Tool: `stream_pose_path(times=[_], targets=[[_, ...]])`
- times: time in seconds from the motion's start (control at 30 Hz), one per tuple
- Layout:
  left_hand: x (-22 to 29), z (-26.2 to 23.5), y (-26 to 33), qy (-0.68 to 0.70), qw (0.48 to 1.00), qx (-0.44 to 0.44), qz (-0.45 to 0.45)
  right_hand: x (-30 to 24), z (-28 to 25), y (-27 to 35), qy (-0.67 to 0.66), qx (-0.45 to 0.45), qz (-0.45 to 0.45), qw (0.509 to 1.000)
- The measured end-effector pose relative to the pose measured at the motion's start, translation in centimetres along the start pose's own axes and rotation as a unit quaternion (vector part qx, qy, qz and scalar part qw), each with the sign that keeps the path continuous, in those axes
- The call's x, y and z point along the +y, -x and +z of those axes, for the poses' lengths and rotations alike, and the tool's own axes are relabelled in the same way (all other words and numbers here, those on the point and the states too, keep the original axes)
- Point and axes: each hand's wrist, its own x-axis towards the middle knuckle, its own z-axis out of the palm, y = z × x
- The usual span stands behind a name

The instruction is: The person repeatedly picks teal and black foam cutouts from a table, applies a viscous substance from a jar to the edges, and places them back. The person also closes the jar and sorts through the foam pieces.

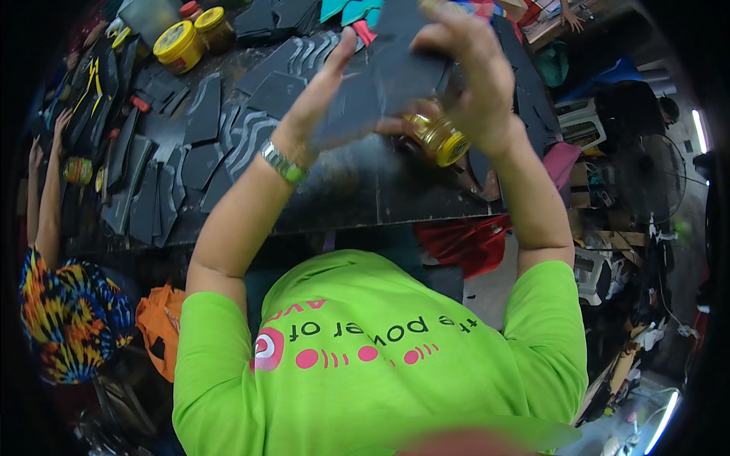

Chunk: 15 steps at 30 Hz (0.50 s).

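Note:
My left hand (313, 106) holds a flat dark grey sheet piece (353, 110) above the table, its thumb stretched upward along the side. The piece is smeared by motion. Close to its right side is my right hand (483, 72), raised with bent, blurred fingers; whether it grips the piece or anything else I cannot make out. Just below that hand, a clear jar of amber contents with a yellow lid (450, 148) lies tilted, partly hidden. Curved pale lines mark several dark cut pieces (255, 140) beyond my left wrist.
The dark table (334, 197) carries many cut pieces. Yellow-lidded tubs (179, 45) stand at the far left. Another person's arm (52, 182) reaches over the left end. An orange bag (161, 327) hangs below the edge; white plastic stools (582, 125) and a fan (658, 178) are at right.

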Motion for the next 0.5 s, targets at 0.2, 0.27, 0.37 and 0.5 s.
stream_pose_path(times=[0.2, 0.27, 0.37, 0.5], targets=[[-3.2, -0.5, 8.3, 0.201, 0.974, -0.104, -0.01, -8.6, 3.0, 2.2, -0.066, -0.084, 0.013, 0.994], [-3.7, -1.4, 10.0, 0.166, 0.984, -0.062, -0.009, -9.4, 3.6, 2.9, -0.092, -0.039, 0.107, 0.989], [-4.8, -1.8, 11.5, 0.079, 0.994, 0.063, 0.036, -10.2, 4.3, 4.1, -0.196, 0.012, 0.236, 0.952], [-5.9, -1.3, 12.8, 0.038, 0.993, 0.096, 0.052, -11.6, 6.2, 5.2, -0.3, 0.031, 0.374, 0.877]])
